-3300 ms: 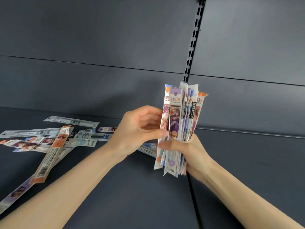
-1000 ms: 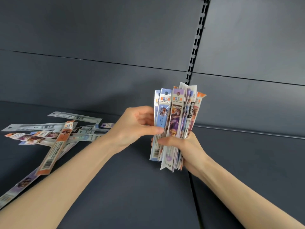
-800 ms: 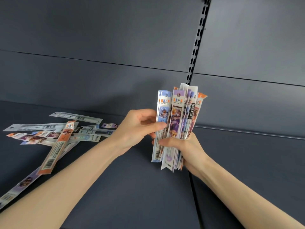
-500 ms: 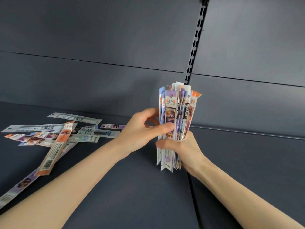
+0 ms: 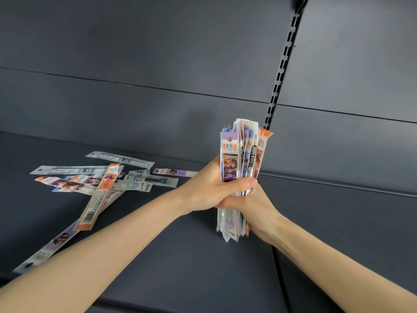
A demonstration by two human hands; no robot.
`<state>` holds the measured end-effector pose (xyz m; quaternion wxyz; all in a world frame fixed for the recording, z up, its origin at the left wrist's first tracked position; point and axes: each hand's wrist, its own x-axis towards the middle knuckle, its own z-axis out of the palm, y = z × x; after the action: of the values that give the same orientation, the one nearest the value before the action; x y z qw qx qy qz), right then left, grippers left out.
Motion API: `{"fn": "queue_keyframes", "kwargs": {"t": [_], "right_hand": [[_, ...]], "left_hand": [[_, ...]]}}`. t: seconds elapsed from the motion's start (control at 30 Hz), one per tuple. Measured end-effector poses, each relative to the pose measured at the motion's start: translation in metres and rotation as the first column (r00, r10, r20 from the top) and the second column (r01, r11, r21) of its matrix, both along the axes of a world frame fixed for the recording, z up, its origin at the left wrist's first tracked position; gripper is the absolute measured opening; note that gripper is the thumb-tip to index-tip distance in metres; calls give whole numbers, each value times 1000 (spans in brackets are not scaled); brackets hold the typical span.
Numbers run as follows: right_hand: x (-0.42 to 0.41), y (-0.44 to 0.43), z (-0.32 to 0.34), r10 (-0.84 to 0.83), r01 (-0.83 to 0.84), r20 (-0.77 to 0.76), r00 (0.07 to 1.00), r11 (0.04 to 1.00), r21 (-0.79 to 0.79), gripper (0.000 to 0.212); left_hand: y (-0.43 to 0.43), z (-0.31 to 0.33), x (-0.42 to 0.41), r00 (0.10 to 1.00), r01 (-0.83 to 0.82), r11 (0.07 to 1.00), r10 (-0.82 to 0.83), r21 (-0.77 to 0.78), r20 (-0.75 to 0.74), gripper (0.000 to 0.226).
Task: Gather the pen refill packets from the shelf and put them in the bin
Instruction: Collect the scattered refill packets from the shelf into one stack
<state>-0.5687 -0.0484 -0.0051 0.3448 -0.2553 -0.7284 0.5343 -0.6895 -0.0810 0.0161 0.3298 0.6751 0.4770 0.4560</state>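
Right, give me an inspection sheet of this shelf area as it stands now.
Surface: dark grey shelf, with a seam running front to back at the right.
Job's things: upright bundle of packets held above the shelf; loose packets scattered flat and overlapping at the left, one orange packet lying on top. No bin in view.
Clutter: nothing seen.
Grip: left hand and right hand both closed around the bundle's middle, the left thumb across the front.
Cables: nothing seen.
Surroundings: grey back panels and a slotted upright behind the bundle.
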Motion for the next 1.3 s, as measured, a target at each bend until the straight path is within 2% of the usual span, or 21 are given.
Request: {"fn": "queue_keyframes", "kwargs": {"t": [0.13,0.23,0.3,0.37,0.43,0.5,0.57,0.67,0.73,0.83,0.9,0.93,1.0,1.13,1.23,1.3], "right_hand": [[-27,-8,6,29,-29,-10,1000,999,-26,32],[-55,-15,8,32,-31,18,999,998,-58,9],[-74,-17,11,20,-18,23,1000,996,-87,15],[-96,-21,14,-11,13,19,1000,997,-80,24],[-118,-25,17,-32,33,14,999,997,-67,24],[-139,-31,18,-34,36,28,999,996,-76,22],[-160,-35,15,-53,57,48,997,995,-85,26],[-185,-37,8,-154,162,82,985,981,-106,13],[-196,-39,7,-215,228,117,970,967,-112,12],[-204,-39,9,-281,296,142,949,950,-97,13],[-209,-38,11,-322,338,144,936,936,-97,15],[-211,-37,11,-339,353,142,930,931,-92,14],[-216,-35,11,-360,373,134,923,924,-85,12],[-222,-34,9,-366,379,137,920,921,-88,16],[-224,-35,7,-352,362,94,931,924,-126,17],[-223,-35,6,-338,347,84,937,930,-122,16]], "left_hand": [[-17,12,-24,999,5,1000,-5,12,-47,50],[-28,22,-57,994,-6,1000,6,0,-112,22],[-34,25,-83,996,19,1000,-20,-14,-83,15],[-41,21,-115,997,7,999,-10,-42,-70,23],[-46,15,-152,982,-48,997,35,-65,-185,40],[-52,9,-187,934,-133,988,98,-81,-343,63],[-57,6,-218,864,-237,969,175,-73,-472,73],[-64,0,-254,729,-329,944,236,-27,-643,59],[-66,-6,-268,680,-360,931,222,-55,-699,60],[-63,-20,-272,629,-406,906,180,-122,-756,87],[-58,-26,-268,529,-425,903,192,-62,-827,100],[-56,-27,-267,501,-427,904,209,-30,-840,99],[-51,-29,-270,544,-424,905,221,-38,-809,86],[-45,-35,-289,773,-367,925,242,-103,-586,37],[-47,-31,-298,854,-296,951,222,-88,-470,20],[-49,-25,-304,881,-238,964,163,-116,-445,19]]}}
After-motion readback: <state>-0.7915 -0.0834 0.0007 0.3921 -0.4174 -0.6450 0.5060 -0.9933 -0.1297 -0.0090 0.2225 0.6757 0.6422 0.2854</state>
